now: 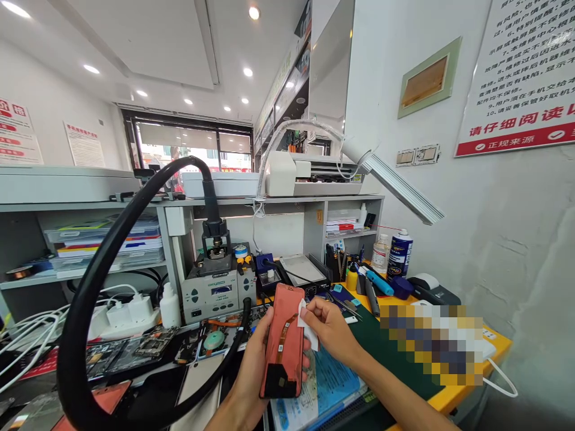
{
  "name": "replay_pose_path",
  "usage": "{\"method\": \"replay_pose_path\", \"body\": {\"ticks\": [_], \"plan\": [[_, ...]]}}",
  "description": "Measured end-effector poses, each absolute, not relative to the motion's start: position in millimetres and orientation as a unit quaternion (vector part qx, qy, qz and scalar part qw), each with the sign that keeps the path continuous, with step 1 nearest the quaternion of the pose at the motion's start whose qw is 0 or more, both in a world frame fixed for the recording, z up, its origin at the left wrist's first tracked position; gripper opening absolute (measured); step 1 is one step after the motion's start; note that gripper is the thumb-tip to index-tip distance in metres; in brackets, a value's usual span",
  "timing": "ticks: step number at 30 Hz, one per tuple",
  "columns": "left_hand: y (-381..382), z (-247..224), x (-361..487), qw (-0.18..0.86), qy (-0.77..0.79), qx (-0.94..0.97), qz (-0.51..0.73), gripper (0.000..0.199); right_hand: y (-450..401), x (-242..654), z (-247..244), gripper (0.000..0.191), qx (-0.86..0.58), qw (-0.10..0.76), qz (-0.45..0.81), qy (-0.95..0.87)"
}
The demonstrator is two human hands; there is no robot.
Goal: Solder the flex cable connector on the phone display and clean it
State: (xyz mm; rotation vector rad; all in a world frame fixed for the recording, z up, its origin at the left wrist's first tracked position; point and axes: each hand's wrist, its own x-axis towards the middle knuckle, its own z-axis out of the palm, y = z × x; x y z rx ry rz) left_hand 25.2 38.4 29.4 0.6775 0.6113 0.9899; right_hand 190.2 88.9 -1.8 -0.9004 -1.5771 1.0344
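Now | your left hand clamped the coral-backed phone upright, its back facing you | your right fingers pinched a white wipe at its edge

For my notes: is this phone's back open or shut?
Open, it seems: the phone in the left hand shows a bare orange ribbon cable and black patch.

A white rectangular wall notice carries "请仔细阅读" in red, with numbered black lines up to 10 above it. Its red band reads "正规来源" in white. On a white paper poster on the far wall, a heading seems to read "手机维修客户须知"; the small print is too small to read.
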Motion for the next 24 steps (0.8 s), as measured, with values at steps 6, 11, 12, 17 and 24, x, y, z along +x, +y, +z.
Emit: {"method": "replay_pose_path", "body": {"ticks": [6,11,12,17,24], "plan": [[38.7,28.9,25.0,0.772,0.288,0.326,0.463,0.057,89.2,189.3,-2.0,0.042,-0.374,0.507,0.425,-0.650],[38.2,29.8,24.9,0.773,0.297,0.319,0.462,0.059,89.7,190.2,-3.2,0.041,-0.372,0.504,0.427,-0.652],[38.1,29.9,24.9,0.774,0.298,0.318,0.459,0.059,89.7,190.3,-3.2,0.041,-0.372,0.504,0.426,-0.653],[38.4,29.7,24.7,0.778,0.294,0.317,0.456,0.058,89.9,190.0,-2.5,0.041,-0.372,0.506,0.421,-0.654],[39.0,28.9,25.0,0.775,0.289,0.322,0.460,0.056,89.5,190.3,-1.9,0.042,-0.376,0.505,0.423,-0.652]]}}
